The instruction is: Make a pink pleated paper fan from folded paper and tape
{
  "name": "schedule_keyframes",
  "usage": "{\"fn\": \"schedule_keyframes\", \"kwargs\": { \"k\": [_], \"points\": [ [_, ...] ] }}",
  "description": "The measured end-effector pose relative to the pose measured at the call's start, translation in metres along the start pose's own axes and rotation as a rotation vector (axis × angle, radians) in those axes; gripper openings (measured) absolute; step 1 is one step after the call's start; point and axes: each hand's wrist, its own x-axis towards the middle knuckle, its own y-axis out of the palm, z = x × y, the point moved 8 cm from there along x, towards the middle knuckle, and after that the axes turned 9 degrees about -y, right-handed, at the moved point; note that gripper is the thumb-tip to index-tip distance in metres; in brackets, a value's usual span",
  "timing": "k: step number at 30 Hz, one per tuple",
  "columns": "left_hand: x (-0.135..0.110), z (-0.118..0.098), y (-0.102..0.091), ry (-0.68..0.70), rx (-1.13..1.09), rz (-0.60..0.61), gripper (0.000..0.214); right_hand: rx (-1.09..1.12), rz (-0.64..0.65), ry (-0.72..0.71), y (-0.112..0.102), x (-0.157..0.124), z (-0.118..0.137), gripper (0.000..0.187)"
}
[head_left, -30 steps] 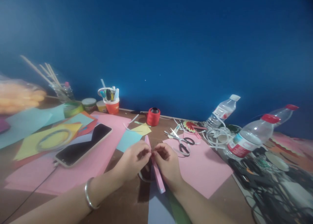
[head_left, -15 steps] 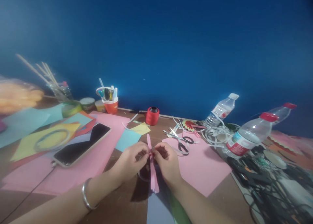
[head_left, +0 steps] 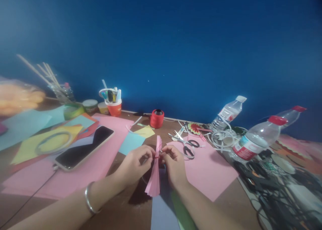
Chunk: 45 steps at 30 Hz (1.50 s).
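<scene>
A pleated strip of pink paper is gathered at its middle, where red thread goes round it, and its lower end fans out. My left hand is closed in a pinch on the thread at the left of the gathered spot, its fingertips against the paper. Just right of the paper, my right hand pinches the thread too; the thread itself is barely visible between the fingers. Behind the hands stands a spool of red thread. Black-handled scissors lie open on a pink sheet to the right.
A phone rests on coloured paper at the left. Behind it stands a cup of pens. Plastic bottles and tangled cables crowd the right side. Blue and green sheets lie under the hands. A blue wall closes off the back.
The pink pleated paper has turned, its upper end swinging right and its lower end left, and the lower folds have spread wider. Both hands stay nearly in place.
</scene>
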Motion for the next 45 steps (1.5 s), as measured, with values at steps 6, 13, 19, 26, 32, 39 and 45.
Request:
{"fn": "schedule_keyframes", "kwargs": {
  "k": [6, 13, 19, 26, 32, 39, 45],
  "points": [
    [0.0, 0.014, 0.003, -0.114, -0.152, 0.01, 0.015, 0.059, -0.018, 0.027, 0.0, 0.001, -0.005, 0.01],
    [0.003, 0.024, -0.001, -0.18, -0.292, -0.05, 0.012, 0.022, -0.027, 0.006, -0.001, 0.002, -0.003, 0.008],
    [0.006, 0.031, -0.005, -0.218, -0.351, -0.102, 0.011, 0.001, -0.024, -0.05, -0.002, 0.003, 0.002, 0.007],
    [0.006, 0.034, -0.006, -0.225, -0.377, -0.132, 0.011, -0.024, -0.022, -0.088, -0.006, 0.003, -0.001, 0.006],
    [0.004, 0.025, -0.006, -0.202, -0.222, -0.08, 0.012, -0.194, 0.001, -0.204, -0.004, 0.001, 0.016, 0.004],
    [0.002, 0.025, -0.007, -0.232, -0.174, -0.086, 0.013, -0.412, -0.005, -0.315, -0.006, 0.0, 0.026, 0.007],
    [0.002, 0.025, -0.008, -0.21, -0.181, -0.102, 0.012, -0.47, 0.0, -0.331, -0.003, -0.001, 0.032, 0.005]
  ]
}}
